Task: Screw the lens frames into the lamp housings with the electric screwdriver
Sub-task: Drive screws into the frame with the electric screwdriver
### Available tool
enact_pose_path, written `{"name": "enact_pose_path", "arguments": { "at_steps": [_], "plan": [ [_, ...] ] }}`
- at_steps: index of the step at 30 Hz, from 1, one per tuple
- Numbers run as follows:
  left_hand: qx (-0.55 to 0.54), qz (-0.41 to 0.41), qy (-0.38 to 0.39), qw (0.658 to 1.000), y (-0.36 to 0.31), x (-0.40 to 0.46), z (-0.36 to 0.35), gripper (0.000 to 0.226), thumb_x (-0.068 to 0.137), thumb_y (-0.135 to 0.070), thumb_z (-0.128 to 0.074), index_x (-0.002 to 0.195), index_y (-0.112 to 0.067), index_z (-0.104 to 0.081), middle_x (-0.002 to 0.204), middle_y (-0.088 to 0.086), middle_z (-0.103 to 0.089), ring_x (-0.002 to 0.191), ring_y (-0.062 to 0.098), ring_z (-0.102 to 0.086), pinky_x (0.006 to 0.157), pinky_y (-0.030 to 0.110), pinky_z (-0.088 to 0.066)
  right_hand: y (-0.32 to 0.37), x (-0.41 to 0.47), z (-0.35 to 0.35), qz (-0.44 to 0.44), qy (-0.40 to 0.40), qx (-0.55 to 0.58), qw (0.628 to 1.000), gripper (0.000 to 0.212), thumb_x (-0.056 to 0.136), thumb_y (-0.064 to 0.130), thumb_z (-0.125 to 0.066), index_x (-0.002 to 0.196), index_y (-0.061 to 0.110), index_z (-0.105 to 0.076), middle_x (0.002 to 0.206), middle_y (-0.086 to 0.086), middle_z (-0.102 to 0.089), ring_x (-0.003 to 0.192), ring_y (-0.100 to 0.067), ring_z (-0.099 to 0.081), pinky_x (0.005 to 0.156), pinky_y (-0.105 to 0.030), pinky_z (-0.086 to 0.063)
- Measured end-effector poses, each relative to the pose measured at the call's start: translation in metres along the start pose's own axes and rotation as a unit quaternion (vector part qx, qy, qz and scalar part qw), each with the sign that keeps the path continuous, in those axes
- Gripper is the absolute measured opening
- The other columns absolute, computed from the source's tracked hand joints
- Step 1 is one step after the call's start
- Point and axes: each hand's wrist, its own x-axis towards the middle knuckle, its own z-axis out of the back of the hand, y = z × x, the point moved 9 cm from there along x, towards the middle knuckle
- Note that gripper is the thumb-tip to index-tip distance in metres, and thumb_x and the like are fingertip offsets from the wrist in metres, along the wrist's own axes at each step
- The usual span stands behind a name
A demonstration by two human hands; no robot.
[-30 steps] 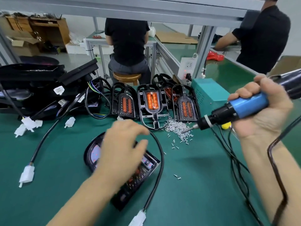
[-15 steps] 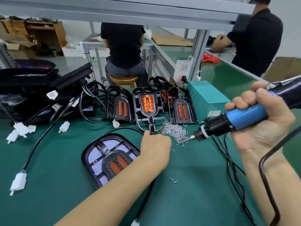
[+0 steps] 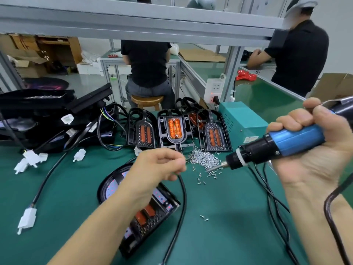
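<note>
The right hand (image 3: 313,150) grips the blue-and-black electric screwdriver (image 3: 275,146), tip by the loose silver screw pile (image 3: 204,159). The left hand (image 3: 160,165) seems to pinch a screw above the near black lamp housing (image 3: 152,213); it could slip and roll across the green surface (image 3: 229,217).

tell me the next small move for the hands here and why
Probably dip the electric screwdriver bit into the screw pile to pick up one screw. The right hand holds the driver with its tip right at the pile's edge, the bit looks bare, and the left hand hovers over the lamp housing beside the pile.
</note>
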Motion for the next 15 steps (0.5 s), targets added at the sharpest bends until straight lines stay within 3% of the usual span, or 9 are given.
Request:
{"name": "enact_pose_path", "arguments": {
  "at_steps": [2,5,15],
  "plan": [
    [-0.124,0.038,-0.007,0.992,0.007,-0.018,0.013,0.008,0.069,-0.006,-0.072,0.074,-0.009,-0.076,0.075,0.008,-0.071,0.065,0.011,-0.063,0.058,0.019,-0.053,-0.011,-0.003,-0.012,-0.015,0.011,0.019,1.0,0.013,0.083,0.02,-0.043,0.08,0.021,-0.056,0.057,0.012,-0.046,0.051,-0.004,-0.045,0.06,-0.02,-0.044],
    [-0.216,0.061,-0.029,0.974,0.019,-0.038,0.028,0.017,0.064,-0.002,-0.068,0.077,-0.006,-0.077,0.076,0.012,-0.071,0.063,0.014,-0.065,0.057,0.021,-0.054,-0.031,-0.009,-0.037,-0.044,0.035,0.049,0.997,0.012,0.081,0.021,-0.045,0.08,0.019,-0.056,0.057,0.012,-0.047,0.051,-0.004,-0.046,0.059,-0.021,-0.045],
    [-0.217,0.029,-0.082,0.972,0.022,-0.061,0.061,0.015,0.065,-0.009,-0.069,0.078,-0.007,-0.077,0.075,0.012,-0.07,0.064,0.012,-0.064,0.056,0.023,-0.055,-0.085,-0.023,-0.092,-0.095,0.089,0.054,0.99,0.009,0.078,0.019,-0.046,0.083,0.018,-0.053,0.056,0.011,-0.046,0.049,-0.005,-0.045,0.058,-0.021,-0.044]
  ]
}}
